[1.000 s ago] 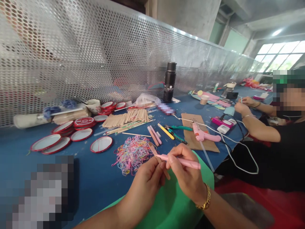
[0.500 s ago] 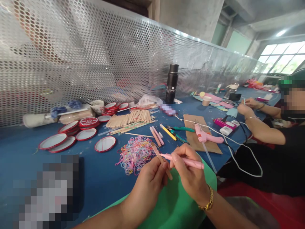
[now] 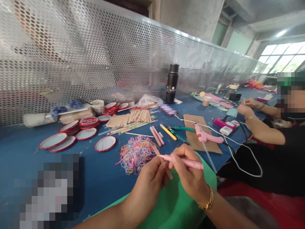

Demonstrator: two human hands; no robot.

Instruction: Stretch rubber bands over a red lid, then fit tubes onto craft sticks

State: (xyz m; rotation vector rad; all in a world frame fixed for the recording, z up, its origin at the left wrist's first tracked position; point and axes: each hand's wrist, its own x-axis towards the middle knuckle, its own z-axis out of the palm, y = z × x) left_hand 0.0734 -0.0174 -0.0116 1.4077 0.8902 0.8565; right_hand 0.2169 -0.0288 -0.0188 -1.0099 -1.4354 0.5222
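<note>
My left hand [image 3: 149, 184] pinches a flat wooden stick [image 3: 160, 156] that slants up to the left. My right hand [image 3: 188, 173] grips a pink pen-like tool [image 3: 188, 162], its tip touching the stick near my left thumb. Both hands hover over a green sheet [image 3: 173, 203] at the near edge of the blue table [image 3: 100, 178]. A heap of coloured rubber bands [image 3: 135, 153] lies just beyond my left hand.
Red-rimmed lids [image 3: 69, 135], a pile of wooden sticks [image 3: 130, 118], a black bottle [image 3: 171, 83], pliers [image 3: 178, 133] and a pink glue gun [image 3: 206, 136] on brown card lie on the table. A perforated metal screen [image 3: 95, 54] stands behind. Another person's hands [image 3: 245, 106] work at the right.
The view has shifted slightly. My hands keep the same grip on the stick and the pink tool, with hardly any movement.
</note>
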